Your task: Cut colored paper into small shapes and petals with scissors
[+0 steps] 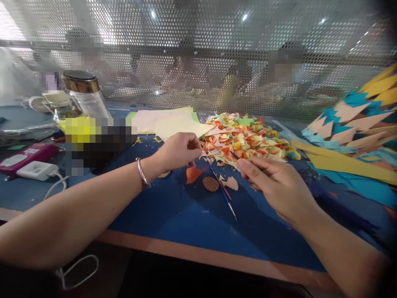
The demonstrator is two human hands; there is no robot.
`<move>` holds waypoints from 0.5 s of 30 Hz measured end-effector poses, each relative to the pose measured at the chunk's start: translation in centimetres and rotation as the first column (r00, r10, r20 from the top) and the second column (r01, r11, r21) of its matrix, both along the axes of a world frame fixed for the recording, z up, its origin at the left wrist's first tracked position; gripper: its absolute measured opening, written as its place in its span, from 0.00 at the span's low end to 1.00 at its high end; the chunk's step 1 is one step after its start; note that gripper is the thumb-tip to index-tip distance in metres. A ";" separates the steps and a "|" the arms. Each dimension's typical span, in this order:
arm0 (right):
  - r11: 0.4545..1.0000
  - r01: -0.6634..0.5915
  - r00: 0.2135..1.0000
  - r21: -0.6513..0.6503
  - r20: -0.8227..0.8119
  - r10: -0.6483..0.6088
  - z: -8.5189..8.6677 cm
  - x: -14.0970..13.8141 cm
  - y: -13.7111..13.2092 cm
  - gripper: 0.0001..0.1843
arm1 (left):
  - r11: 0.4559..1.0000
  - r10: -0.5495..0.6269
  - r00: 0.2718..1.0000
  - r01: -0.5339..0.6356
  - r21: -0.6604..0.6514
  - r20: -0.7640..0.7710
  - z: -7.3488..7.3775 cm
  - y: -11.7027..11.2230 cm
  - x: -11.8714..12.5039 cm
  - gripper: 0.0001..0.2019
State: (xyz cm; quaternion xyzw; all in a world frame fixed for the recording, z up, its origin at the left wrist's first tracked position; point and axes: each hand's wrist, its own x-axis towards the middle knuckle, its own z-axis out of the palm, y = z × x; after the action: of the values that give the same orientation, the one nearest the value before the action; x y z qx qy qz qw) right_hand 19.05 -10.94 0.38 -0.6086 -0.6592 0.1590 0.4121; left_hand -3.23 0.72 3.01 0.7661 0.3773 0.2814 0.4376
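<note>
My left hand [179, 150], with a silver bangle on its wrist, is closed in a pinch at the near edge of a heap of small coloured paper pieces [245, 138]; what it pinches is too small to name. My right hand [273, 182] is closed on a thin stick [233, 155] that pokes out of its fingers toward the heap. Between the hands on the blue table [173, 215] lie an orange paper scrap [192, 174], a brown disc [210, 184], a pale petal piece [231, 183] and a thin brush [225, 194].
Pale yellow paper sheets [173, 122] lie behind the left hand. A jar with a gold lid [85, 93], a pink case [26, 155] and a white charger [37, 169] sit at the left. Zigzag-cut coloured paper [356, 124] is piled at the right. A perforated screen [198, 54] has people behind it.
</note>
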 end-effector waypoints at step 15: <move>0.998 -0.031 0.994 -0.046 -0.108 0.026 0.0 0.2 0.7 0.29 | 0.835 -0.301 0.896 0.413 0.365 -0.326 -2.4 -0.2 2.1 0.08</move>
State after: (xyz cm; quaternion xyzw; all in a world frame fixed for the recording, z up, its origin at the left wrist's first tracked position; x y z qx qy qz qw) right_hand 19.29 -10.21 0.41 -0.5994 -0.6408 0.2129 0.4299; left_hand -1.15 0.48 0.63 0.9295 0.2091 0.1683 0.2530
